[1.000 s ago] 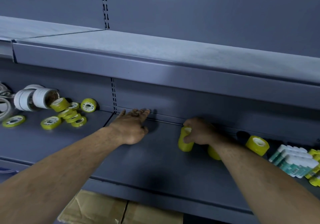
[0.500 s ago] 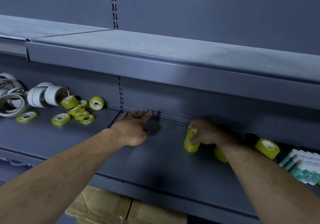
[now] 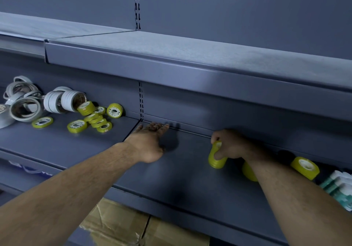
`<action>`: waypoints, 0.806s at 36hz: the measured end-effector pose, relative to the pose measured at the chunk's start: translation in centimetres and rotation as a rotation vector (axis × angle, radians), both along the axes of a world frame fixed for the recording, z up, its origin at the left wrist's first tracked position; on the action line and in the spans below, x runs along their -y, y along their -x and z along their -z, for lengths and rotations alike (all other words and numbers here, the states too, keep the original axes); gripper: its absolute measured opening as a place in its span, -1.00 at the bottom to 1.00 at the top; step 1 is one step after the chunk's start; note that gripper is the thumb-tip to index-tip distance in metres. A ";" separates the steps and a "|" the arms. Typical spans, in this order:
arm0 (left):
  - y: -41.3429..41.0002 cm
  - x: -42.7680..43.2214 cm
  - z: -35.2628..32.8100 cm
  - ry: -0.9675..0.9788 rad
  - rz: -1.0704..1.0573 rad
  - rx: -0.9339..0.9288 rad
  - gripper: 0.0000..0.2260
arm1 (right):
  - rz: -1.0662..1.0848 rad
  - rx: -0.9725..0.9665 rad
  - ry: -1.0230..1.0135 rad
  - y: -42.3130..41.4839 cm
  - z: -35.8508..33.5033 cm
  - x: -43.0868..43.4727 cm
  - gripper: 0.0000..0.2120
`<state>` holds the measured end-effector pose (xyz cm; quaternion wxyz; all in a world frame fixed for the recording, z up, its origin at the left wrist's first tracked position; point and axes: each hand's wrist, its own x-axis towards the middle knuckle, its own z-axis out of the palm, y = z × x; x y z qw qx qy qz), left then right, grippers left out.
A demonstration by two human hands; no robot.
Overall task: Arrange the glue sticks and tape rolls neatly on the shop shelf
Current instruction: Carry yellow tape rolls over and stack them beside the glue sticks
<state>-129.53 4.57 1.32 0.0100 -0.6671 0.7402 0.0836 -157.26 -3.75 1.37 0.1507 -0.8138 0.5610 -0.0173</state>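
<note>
A dark grey metal shelf [image 3: 171, 179] runs beneath an upper shelf [image 3: 190, 55], with cardboard boxes [image 3: 118, 224] below it. In the head view the left hand [image 3: 150, 143] lies flat and released, fingers straight toward the back panel, while the right hand [image 3: 231, 146] grasps a stack of yellow tape rolls [image 3: 216, 161] standing on the shelf's middle-right. A single yellow roll [image 3: 304, 167] lies right of that wrist near the glue sticks [image 3: 339, 186], and small yellow rolls [image 3: 93, 118] and white tape rolls [image 3: 57, 101] are heaped far left.

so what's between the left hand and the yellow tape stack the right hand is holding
Nothing: the head view shows only bare shelf, with a shadow, between the left hand and the yellow tape stack that the right hand grips.
</note>
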 end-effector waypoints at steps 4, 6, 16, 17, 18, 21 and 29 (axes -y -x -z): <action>-0.5 0.0 0.4 0.015 -0.011 -0.008 -0.25 | -0.030 -0.004 -0.005 0.0 0.0 -0.1 -0.57; -0.6 -0.2 0.4 0.019 -0.014 -0.008 -0.24 | -0.031 -0.008 0.000 -0.1 0.0 -0.1 -0.61; -1.1 -0.8 0.3 0.023 -0.037 0.013 -0.22 | -0.050 -0.057 -0.035 0.6 0.5 -0.2 -0.38; -1.1 -0.8 0.3 0.023 -0.039 0.011 -0.22 | -0.052 -0.061 -0.033 0.6 0.5 -0.1 -0.40; -1.2 -0.9 0.3 0.025 -0.041 0.009 -0.22 | -0.056 -0.067 -0.033 0.5 0.4 -0.1 -0.42; -1.3 -1.0 0.4 0.017 -0.050 0.001 -0.22 | -0.055 -0.078 -0.051 0.4 0.3 0.3 -0.45; -2.3 -1.5 1.0 0.058 -0.095 0.012 -0.22 | -0.045 -0.069 -0.154 0.2 0.3 -0.2 0.08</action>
